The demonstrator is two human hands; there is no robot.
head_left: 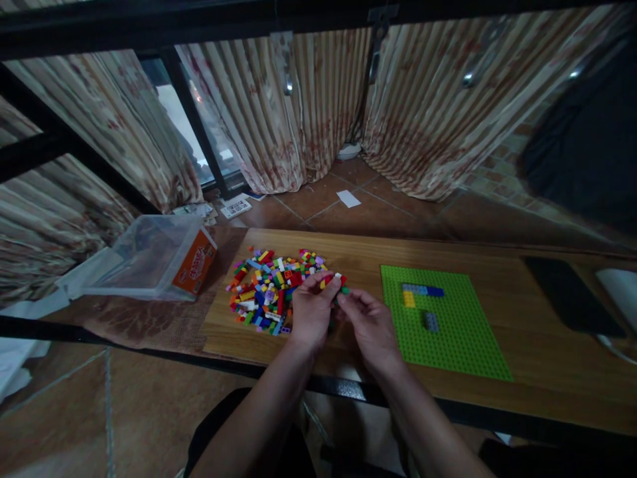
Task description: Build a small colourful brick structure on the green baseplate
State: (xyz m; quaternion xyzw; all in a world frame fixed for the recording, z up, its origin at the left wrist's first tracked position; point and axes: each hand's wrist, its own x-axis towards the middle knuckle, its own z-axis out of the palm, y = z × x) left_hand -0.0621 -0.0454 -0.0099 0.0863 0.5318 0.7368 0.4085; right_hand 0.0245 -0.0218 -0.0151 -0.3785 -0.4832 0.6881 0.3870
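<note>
My left hand (pixel 311 312) is closed, with small toy bricks (pixel 338 276) in red, white and yellow showing at its thumb and fingertips. Against it, the fingertips of my right hand (pixel 371 326) pinch at a small green brick (pixel 345 291). Part of what the fingers hold is hidden. Left of the hands spreads a pile of mixed-colour bricks (pixel 269 295). To the right lies a green baseplate (pixel 458 345), bearing a joined row of grey, light blue and dark blue bricks (pixel 423 291), a yellow brick (pixel 409 300) below its left end, and a separate grey brick (pixel 431 322).
The wooden tabletop (pixel 358 249) carries the bricks and baseplate. At the left stands a clear plastic box (pixel 154 255) with an orange label. A dark phone-like slab (pixel 572 292) and a white object (pixel 620 289) with a cable lie right. Curtains (pixel 323 113) hang behind.
</note>
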